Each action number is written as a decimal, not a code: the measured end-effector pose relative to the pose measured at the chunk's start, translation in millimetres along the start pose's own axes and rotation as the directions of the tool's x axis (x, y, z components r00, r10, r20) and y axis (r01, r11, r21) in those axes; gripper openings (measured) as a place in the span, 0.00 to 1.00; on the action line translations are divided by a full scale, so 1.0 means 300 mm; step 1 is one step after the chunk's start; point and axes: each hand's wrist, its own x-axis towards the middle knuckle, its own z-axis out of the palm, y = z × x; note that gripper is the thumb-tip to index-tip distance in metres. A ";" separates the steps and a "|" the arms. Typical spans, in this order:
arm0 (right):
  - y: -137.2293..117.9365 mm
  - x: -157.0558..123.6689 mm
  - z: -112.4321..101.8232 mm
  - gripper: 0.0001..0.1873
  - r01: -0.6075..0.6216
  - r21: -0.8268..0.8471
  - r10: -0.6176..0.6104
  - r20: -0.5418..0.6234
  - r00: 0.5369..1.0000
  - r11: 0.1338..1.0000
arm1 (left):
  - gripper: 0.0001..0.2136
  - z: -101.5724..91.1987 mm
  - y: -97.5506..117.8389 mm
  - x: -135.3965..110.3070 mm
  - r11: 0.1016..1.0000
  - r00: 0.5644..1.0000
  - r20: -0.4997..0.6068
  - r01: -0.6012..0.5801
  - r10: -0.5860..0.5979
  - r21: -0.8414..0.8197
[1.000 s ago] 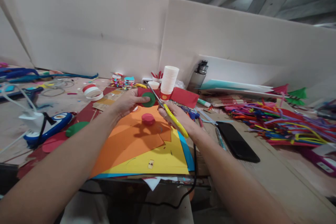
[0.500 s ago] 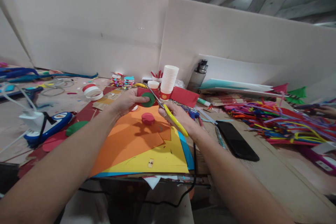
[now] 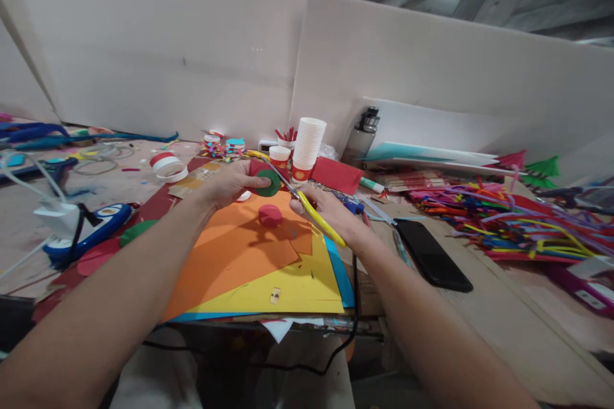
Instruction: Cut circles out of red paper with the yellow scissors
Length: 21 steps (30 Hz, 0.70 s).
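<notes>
My left hand (image 3: 233, 183) pinches a green paper circle (image 3: 267, 183) together with a piece of red paper (image 3: 256, 168) behind it. In my right hand (image 3: 319, 206) is a pair of scissors (image 3: 316, 217) with yellow handles. Their metal blades point up and left, along the right side of the green circle. Some of the fingers around the handles are hidden. Beneath the hands, a red paper circle (image 3: 270, 215) lies over orange paper sheets (image 3: 230, 255), which overlap a yellow sheet (image 3: 288, 287) and a blue one (image 3: 341, 275).
A stack of paper cups (image 3: 309, 144) stands behind the hands, near a bottle (image 3: 361, 135). To the right lie a black phone (image 3: 432, 254) and many pipe cleaners (image 3: 513, 220). A blue device (image 3: 103, 223) is at left. A black cable (image 3: 355, 287) hangs over the table edge.
The green circle and red paper have shifted slightly left in my left hand's grip. The scissors have turned a little, and more red paper shows beyond the blades.
</notes>
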 end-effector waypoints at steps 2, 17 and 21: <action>0.001 -0.001 0.000 0.21 -0.006 -0.003 0.006 0.007 1.000 1.000 | 0.13 0.002 0.003 -0.003 1.000 1.000 0.012 0.020 -0.020 0.021; -0.001 -0.013 -0.002 0.23 0.007 0.012 -0.008 0.013 1.000 1.000 | 0.08 0.012 0.023 -0.016 0.993 0.998 -0.014 0.066 -0.065 0.095; 0.001 -0.017 -0.005 0.23 -0.006 0.011 0.005 0.019 1.000 1.000 | 0.06 0.014 0.030 -0.020 0.990 0.997 0.000 0.079 -0.079 0.116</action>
